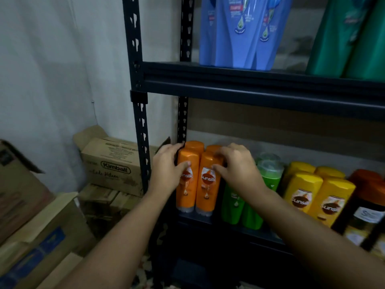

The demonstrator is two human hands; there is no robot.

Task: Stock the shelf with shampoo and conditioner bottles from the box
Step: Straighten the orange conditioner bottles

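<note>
Two orange Sunsilk bottles stand side by side at the left end of the lower shelf point(193, 221), with two more orange ones behind them. My left hand point(166, 170) grips the left front orange bottle point(186, 192), thumb across its label and fingers round its far side. My right hand point(237, 167) grips the right front orange bottle point(207, 192) near its cap, thumb on the label. Green bottles point(268, 176) stand right of them, partly hidden by my right forearm.
Yellow Sunsilk bottles point(302, 195) and dark bottles point(366, 205) fill the shelf's right side. Blue bottles point(239, 32) and green bottles point(350, 38) stand on the upper shelf. The black rack post point(141, 142) rises at left. Cardboard boxes point(112, 163) are stacked on the floor left.
</note>
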